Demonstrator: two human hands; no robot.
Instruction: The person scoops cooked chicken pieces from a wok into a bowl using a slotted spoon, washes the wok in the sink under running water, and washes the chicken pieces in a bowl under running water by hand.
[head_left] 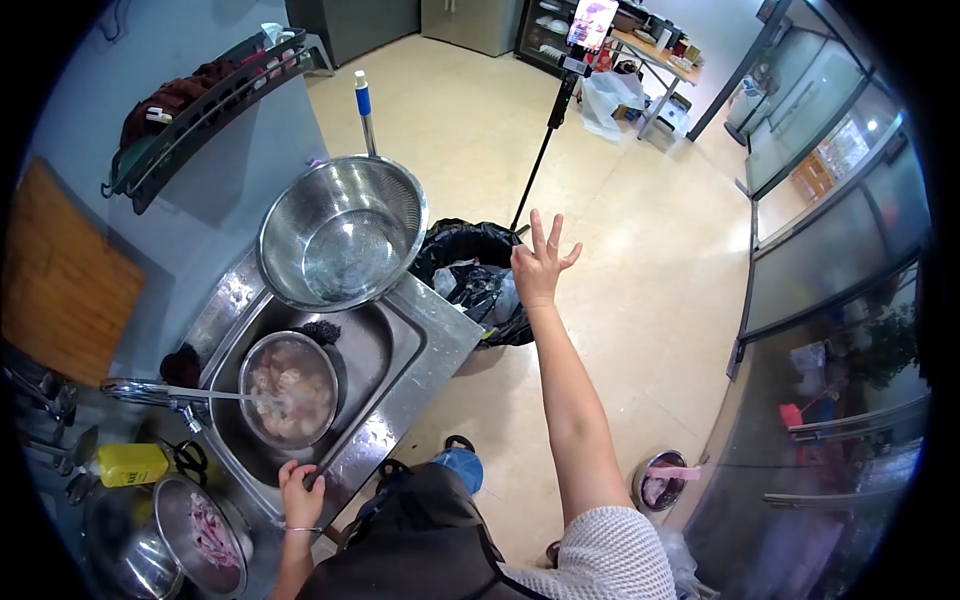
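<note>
My right hand point(540, 268) is raised on an outstretched arm above the floor, several fingers spread apart, with nothing in it. My left hand point(298, 497) is at the sink's front rim, its fingers closed around a small dark handle-like piece whose kind I cannot make out. In the sink point(372, 345) stands a metal bowl point(335, 385) with pale pinkish pieces of meat point(290, 395) in cloudy water. The faucet point(160, 392) runs a stream of water into it. A large perforated metal colander point(345, 235) rests over the sink's far end.
A bin with a black bag point(455, 235) stands past the sink. Behind it is a phone point(593, 22) on a stand. A bowl of pinkish strips point(212, 535) and a yellow bottle point(133, 464) are at left. A metal pot point(664, 480) sits on the floor.
</note>
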